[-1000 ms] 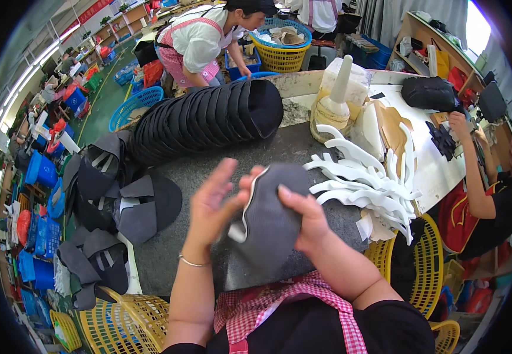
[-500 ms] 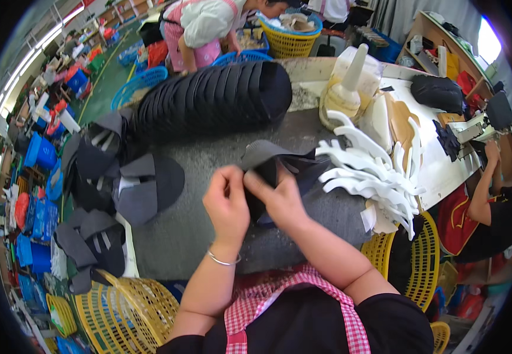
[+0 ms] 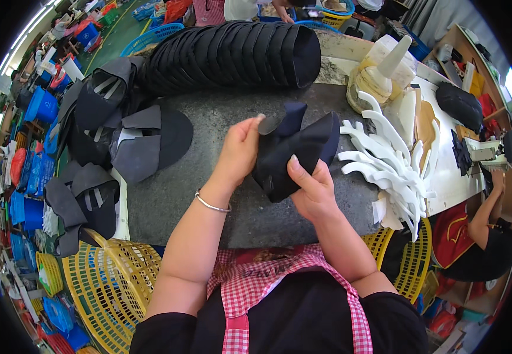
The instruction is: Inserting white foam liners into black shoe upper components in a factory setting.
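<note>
Over the dark work board point(image 3: 191, 206) I hold up a curved black shoe upper point(image 3: 285, 158), its grey lining showing along one raised edge. My left hand point(image 3: 239, 147) pinches that edge at the upper's left side. Lower down on the right, my right hand point(image 3: 316, 192) grips the upper with the thumb on its outer face and the fingers partly hidden behind. To the right of it lies a heap of wavy white foam strips point(image 3: 385, 168). A long row of nested black uppers point(image 3: 226, 56) stands along the far edge.
Loose grey-and-black uppers point(image 3: 141, 144) lie at the left. A glue-stained pot point(image 3: 368, 88) with a pale upright handle stands at the far right. Yellow baskets point(image 3: 111, 271) flank me below the table. Another person's arm point(image 3: 487, 203) shows at right.
The upper has been turned and raised, so its smooth black outer face now shows. My hands have moved apart, the right one lower. The view has shifted, bringing the table higher in the picture.
</note>
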Demonstrator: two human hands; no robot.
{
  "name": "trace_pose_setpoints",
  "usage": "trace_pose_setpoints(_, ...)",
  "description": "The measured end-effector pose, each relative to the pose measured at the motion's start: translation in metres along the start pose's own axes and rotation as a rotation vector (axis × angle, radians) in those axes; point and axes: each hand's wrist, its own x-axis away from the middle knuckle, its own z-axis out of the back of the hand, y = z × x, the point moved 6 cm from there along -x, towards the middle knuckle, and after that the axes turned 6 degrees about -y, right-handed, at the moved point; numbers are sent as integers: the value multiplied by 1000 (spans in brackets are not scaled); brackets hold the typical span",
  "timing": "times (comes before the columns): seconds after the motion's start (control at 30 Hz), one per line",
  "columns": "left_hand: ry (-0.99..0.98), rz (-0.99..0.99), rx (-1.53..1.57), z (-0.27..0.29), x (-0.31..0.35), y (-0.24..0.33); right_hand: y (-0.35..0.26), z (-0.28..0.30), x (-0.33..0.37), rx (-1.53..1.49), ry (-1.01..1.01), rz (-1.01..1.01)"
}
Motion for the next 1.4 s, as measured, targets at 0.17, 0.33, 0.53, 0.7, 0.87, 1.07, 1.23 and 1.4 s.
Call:
trace_pose_setpoints(0.17, 44, -304, -342, -2, 20, 10, -1, 6, 2, 141, -77, -28)
trace_pose_setpoints(0.33, 111, -233, -413, 7, 25, 31, -10, -1, 0, 113, -79, 29)
trace_pose_setpoints(0.53, -29, -392, -314, -17, 33, 29, -3, -8, 4, 52, -223, -34)
trace_pose_setpoints(0.7, 122, -200, -37, 9, 24, 23, -16, -11, 10, 212, -224, 4)
trace_pose_setpoints(0.87, 191, -63, 219, -8, 25, 45, -19, -9, 8, 487, -120, -8)
trace_pose_setpoints(1.07, 107, -119, -5, -16, -3, 31, -37, -4, 9, 440, 29, 10)
trace_pose_setpoints(1.23, -5, -50, -90, -24, -1, 32, -33, -1, 7, 361, -100, 51)
trace_pose_setpoints(1.4, -77, -88, -154, -32, -3, 24, -14, 0, 15, 157, -116, 44)
